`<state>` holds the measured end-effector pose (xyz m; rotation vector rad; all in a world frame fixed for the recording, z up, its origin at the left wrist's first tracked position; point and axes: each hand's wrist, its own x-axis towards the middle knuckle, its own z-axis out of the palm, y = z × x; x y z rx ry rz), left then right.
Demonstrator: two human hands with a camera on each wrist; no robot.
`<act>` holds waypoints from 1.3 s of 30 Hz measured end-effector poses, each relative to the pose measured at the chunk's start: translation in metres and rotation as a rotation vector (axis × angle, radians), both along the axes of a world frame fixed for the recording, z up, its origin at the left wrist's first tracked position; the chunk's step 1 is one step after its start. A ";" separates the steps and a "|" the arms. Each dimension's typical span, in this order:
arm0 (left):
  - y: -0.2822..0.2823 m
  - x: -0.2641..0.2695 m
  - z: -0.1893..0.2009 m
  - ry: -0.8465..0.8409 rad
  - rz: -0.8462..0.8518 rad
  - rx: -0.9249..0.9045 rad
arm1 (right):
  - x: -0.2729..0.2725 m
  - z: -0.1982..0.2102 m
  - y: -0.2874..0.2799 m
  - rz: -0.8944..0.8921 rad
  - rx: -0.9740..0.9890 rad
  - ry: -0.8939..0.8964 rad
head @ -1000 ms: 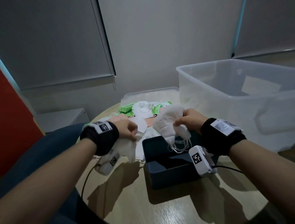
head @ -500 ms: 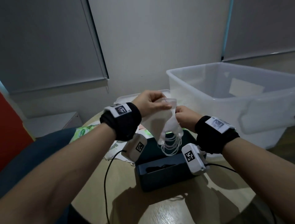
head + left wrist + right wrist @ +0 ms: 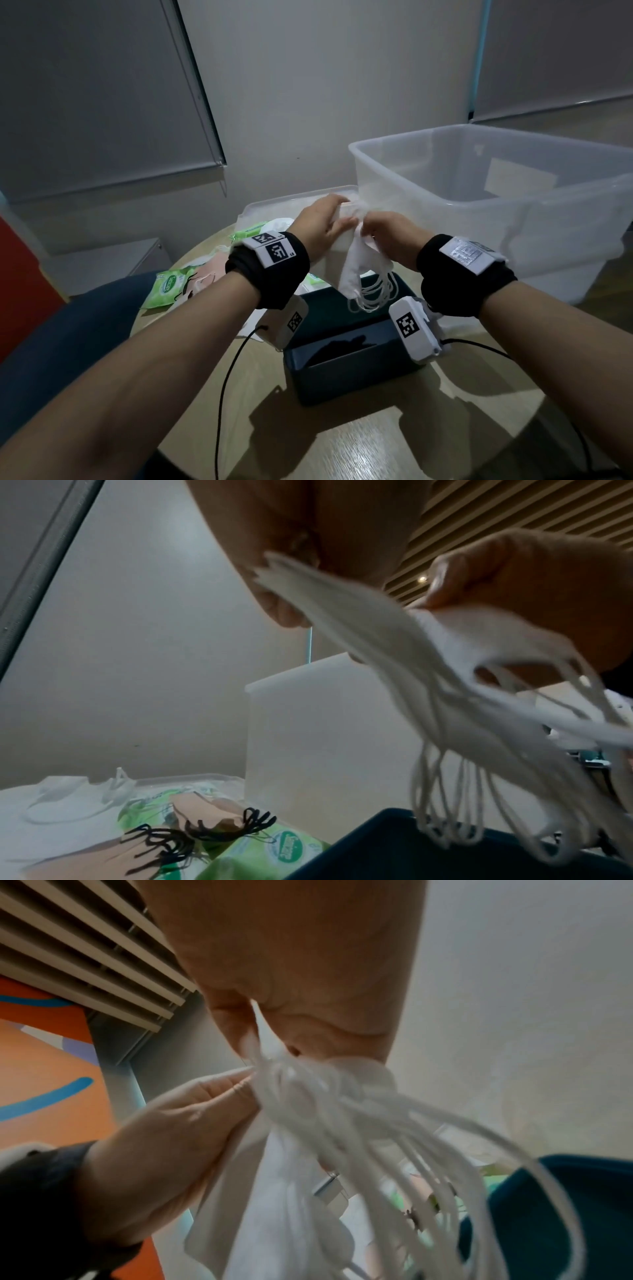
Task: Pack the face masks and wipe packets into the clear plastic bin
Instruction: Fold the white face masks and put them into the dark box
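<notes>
Head view: the left hand [image 3: 322,229] and right hand [image 3: 390,236] are meeting at chest height, both pinching the top of a bundle of white face masks [image 3: 356,270]. The bundle is hanging over the open dark box [image 3: 346,363] near the middle of the round table [image 3: 260,428] — just short of the near wall of the clear plastic bin [image 3: 445,219] at the table's far right edge. Green wipe packets [image 3: 168,287] are lying at the far left edge.

Left wrist view: the fingers [image 3: 284,610] are clamping the masks' upper edge; ear loops [image 3: 479,818] are dangling freely above the box.

Right wrist view: thumb and fingers are closing on the gathered loops — the masks [image 3: 294,1204] are hanging below.
</notes>
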<state>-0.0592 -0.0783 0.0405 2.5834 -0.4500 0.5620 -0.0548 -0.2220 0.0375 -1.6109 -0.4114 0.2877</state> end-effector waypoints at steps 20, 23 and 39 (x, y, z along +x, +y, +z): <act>0.047 0.008 0.014 0.012 -0.018 -0.353 | 0.020 0.004 0.025 0.164 -0.114 -0.118; 0.042 0.016 0.008 0.006 -0.066 -0.410 | 0.025 0.003 0.040 0.066 -0.202 -0.208; 0.123 0.056 -0.102 0.532 0.303 0.524 | 0.061 -0.038 0.037 -0.130 -0.331 -0.051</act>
